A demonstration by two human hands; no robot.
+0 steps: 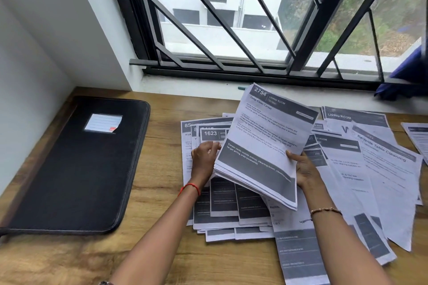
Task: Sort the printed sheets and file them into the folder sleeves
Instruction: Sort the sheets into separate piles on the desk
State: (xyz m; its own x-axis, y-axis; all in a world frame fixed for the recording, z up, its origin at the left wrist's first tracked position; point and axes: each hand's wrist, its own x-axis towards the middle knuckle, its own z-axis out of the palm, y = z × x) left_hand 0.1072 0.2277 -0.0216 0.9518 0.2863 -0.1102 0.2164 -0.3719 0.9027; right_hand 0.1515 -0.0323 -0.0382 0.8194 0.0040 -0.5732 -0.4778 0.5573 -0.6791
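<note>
The left hand (205, 157) and right hand (305, 169) hold a stack (261, 146) of printed sheets between them, raised off the desk (162, 215) and tilted so its top end leans toward the window (231, 18). The left hand's fingers curl round the stack's left edge. The right hand grips the right edge, with the thumb on the top page and the fingers underneath. The top page reads "2754", "LIVING ROOM" and "Deep Clean Carpet".

Under and around the stack, loose sheets cover the right half of the desk. A left pile (222, 210) lies overlapped just below the left hand; its top page shows "1623". A right spread (382, 180) fans out toward the desk's right edge, with headings "LIVING ROOM" and "Bedside Table Cleaning" readable. One more sheet (416, 139) lies at the right edge, cut off by the frame.

The folder (81, 169), black and closed, lies flat on the desk's left side, well apart from the papers, with a white label (103, 123) on its cover.

A red thread (191, 186) circles the left wrist and a bracelet (326, 210) the right. A blue cloth (407, 76) hangs at the window's right end.
</note>
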